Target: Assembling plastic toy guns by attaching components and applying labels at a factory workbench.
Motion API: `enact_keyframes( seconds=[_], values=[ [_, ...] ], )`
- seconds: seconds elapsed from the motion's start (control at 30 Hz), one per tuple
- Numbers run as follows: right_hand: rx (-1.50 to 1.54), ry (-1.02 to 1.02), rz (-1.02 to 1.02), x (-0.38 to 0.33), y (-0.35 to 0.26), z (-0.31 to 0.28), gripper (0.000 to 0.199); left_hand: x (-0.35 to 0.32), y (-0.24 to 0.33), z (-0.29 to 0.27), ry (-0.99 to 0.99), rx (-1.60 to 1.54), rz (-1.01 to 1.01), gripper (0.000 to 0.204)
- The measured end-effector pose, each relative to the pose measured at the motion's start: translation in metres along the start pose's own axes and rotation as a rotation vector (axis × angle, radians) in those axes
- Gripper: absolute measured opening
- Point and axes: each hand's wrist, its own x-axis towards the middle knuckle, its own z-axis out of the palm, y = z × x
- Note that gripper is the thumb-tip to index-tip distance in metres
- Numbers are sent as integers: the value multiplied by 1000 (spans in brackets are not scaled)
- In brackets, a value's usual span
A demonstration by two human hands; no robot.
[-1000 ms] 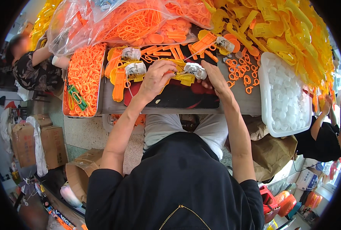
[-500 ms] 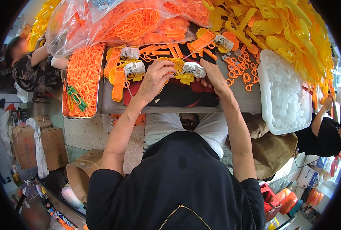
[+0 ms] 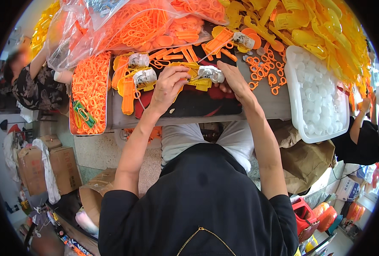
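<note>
While the left hand [image 3: 169, 87] has its grip closed over the yellow shell [image 3: 201, 84], anything pinched hidden, that shell, above the dark mat [image 3: 191, 107] on the worktop [image 3: 264, 106], looks light, stiff, slickish, best taken by its rim, the white mechanism [image 3: 210, 74] likely fragile, right hand [image 3: 235, 81] gripping its right end.

Bright centre; bent, dark rim, seemingly soft.
</note>
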Motion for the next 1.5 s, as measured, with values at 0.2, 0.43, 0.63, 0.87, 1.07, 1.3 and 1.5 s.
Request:
enact_keyframes(
  seconds=[0.2,0.43,0.63,0.87,1.07,1.3,1.5],
  values=[
    [-10,3,-11,0,0,0,46,-1,-1,3,15,-12,-13,18],
    [-5,8,-7,0,2,-1,47,-3,-1,4,20,32,-5,18],
    [25,9,-22,-1,3,0,47,-6,-3,7,31,-66,-95,18],
    [-121,25,-67,2,0,-5,47,-4,-1,8,49,-29,-78,19],
    [-387,84,-132,4,-4,0,50,-7,0,1,-9,113,72,18],
    [-291,-2,24,16,-6,-4,58,-13,11,1,9,319,137,20],
    [-257,29,96,15,-12,0,64,12,29,15,175,333,-40,15]
  ],
)
